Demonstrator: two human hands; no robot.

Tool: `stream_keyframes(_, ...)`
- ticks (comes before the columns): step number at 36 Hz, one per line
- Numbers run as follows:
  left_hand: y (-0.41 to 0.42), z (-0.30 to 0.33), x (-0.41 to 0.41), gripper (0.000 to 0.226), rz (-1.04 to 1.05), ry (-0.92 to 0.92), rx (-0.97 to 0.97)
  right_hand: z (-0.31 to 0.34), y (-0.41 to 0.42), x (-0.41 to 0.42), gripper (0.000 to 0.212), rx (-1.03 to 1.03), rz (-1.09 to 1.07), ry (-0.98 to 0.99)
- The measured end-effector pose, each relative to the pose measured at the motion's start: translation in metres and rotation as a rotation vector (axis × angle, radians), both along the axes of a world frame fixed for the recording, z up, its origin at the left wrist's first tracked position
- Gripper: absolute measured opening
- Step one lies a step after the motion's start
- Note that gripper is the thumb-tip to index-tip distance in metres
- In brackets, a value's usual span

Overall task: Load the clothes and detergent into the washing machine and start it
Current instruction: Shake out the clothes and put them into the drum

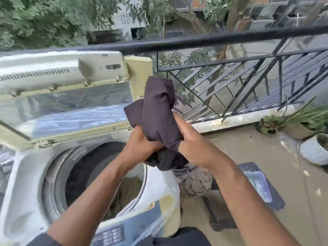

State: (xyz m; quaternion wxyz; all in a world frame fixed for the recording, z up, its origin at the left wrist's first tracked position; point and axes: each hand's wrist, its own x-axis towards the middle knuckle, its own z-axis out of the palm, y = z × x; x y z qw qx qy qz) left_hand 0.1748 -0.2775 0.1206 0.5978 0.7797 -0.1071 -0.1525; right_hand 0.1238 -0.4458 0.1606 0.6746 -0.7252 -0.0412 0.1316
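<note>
A top-loading washing machine stands at the left with its lid raised. Its round drum is open, and some cloth lies low inside it. Both my hands hold a bunched dark purple-grey garment above the machine's right edge. My left hand grips its lower left part. My right hand grips its right side. A grey garment lies on a dark stool to the right of the machine. The control panel shows at the bottom.
A black metal railing runs behind the machine and along the balcony edge. Potted plants stand on the floor at the right. A blue-white packet lies on the stool. Trees and buildings fill the background.
</note>
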Motion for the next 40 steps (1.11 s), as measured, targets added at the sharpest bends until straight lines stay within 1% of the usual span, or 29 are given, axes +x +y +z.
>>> stream_keyframes(1,0.008,0.000,0.000,0.027,0.077,0.018,-0.081,0.005,0.005,0.000,0.068,-0.061,0.029,-0.051)
stream_keyframes(2,0.015,0.000,0.000,0.027,0.152,0.054,-0.153,0.008,0.004,0.000,0.067,-0.069,0.040,-0.088)
stream_keyframes(3,0.021,0.001,0.000,0.033,0.216,0.102,-0.231,0.010,0.002,-0.001,0.067,-0.063,0.018,-0.100)
stream_keyframes(5,0.037,0.004,0.002,0.050,0.291,0.202,-0.413,0.007,0.000,-0.004,0.071,-0.024,-0.127,-0.128)
stream_keyframes(6,0.044,0.005,0.003,0.049,0.314,0.244,-0.502,0.000,-0.003,-0.005,0.072,-0.028,-0.220,-0.146)
stream_keyframes(8,0.058,0.012,0.005,0.023,0.291,0.270,-0.600,-0.023,-0.011,-0.005,0.078,-0.138,-0.391,-0.149)
stream_keyframes(9,0.064,0.017,0.004,0.011,0.245,0.278,-0.621,-0.036,-0.014,-0.005,0.084,-0.244,-0.428,-0.099)
stream_keyframes(10,0.070,0.022,0.003,0.007,0.199,0.287,-0.624,-0.048,-0.015,-0.006,0.091,-0.351,-0.405,-0.039)
stream_keyframes(11,0.076,0.024,0.002,0.011,0.157,0.302,-0.617,-0.059,-0.015,-0.008,0.100,-0.420,-0.342,0.022)
stream_keyframes(13,0.085,0.030,0.001,0.024,0.114,0.338,-0.589,-0.082,-0.012,-0.011,0.114,-0.464,-0.217,0.092)
stream_keyframes(14,0.089,0.033,0.000,0.026,0.110,0.347,-0.574,-0.091,-0.008,-0.013,0.114,-0.479,-0.164,0.108)
stream_keyframes(15,0.092,0.035,-0.001,0.021,0.104,0.349,-0.560,-0.097,0.001,-0.011,0.105,-0.520,-0.128,0.128)
stream_keyframes(16,0.096,0.035,-0.002,0.018,0.098,0.349,-0.539,-0.100,0.011,-0.010,0.089,-0.558,-0.127,0.137)
stream_keyframes(17,0.099,0.034,-0.003,0.025,0.102,0.356,-0.516,-0.101,0.019,-0.011,0.063,-0.574,-0.154,0.145)
stream_keyframes(18,0.104,0.033,-0.004,0.038,0.104,0.371,-0.510,-0.101,0.024,-0.015,0.040,-0.595,-0.157,0.095)
stream_keyframes(19,0.111,0.029,-0.004,0.050,0.094,0.381,-0.522,-0.102,0.031,-0.011,0.033,-0.502,-0.213,0.133)
stream_keyframes(20,0.118,0.026,-0.004,0.055,0.088,0.390,-0.538,-0.097,0.041,-0.009,0.037,-0.291,-0.296,0.278)
stream_keyframes(21,0.125,0.023,-0.003,0.050,0.083,0.397,-0.551,-0.090,0.053,-0.008,0.039,-0.138,-0.419,0.369)
stream_keyframes(22,0.133,0.021,-0.003,0.037,0.084,0.403,-0.551,-0.087,0.061,-0.011,0.036,-0.035,-0.440,0.342)
stream_keyframes(24,0.150,0.016,-0.003,0.018,0.097,0.403,-0.543,-0.079,0.076,-0.015,0.030,0.245,-0.404,0.292)
stream_keyframes(26,0.167,0.006,-0.003,0.020,0.096,0.379,-0.501,-0.077,0.091,-0.013,0.043,0.499,-0.348,0.353)
stream_keyframes(28,0.183,-0.004,-0.004,0.020,0.077,0.339,-0.451,-0.076,0.104,-0.005,0.052,0.648,-0.331,0.409)
stream_keyframes(31,0.204,-0.010,-0.011,0.025,0.030,0.309,-0.339,-0.082,0.123,0.006,0.042,0.712,-0.387,0.469)
stream_keyframes(34,0.221,-0.024,-0.014,0.033,0.090,0.310,-0.113,-0.096,0.144,0.016,0.039,0.665,-0.314,0.512)
stream_keyframes(35,0.225,-0.032,-0.014,0.030,0.097,0.320,-0.046,-0.098,0.151,0.019,0.037,0.611,-0.296,0.534)
stream_keyframes(37,0.230,-0.048,-0.015,0.024,0.129,0.375,0.035,-0.111,0.166,0.026,0.037,0.432,-0.256,0.583)
stream_keyframes(38,0.232,-0.055,-0.015,0.025,0.155,0.413,0.057,-0.122,0.174,0.029,0.038,0.346,-0.241,0.619)
stream_keyframes(40,0.236,-0.071,-0.017,0.031,0.212,0.478,0.086,-0.148,0.189,0.035,0.039,0.246,-0.231,0.724)
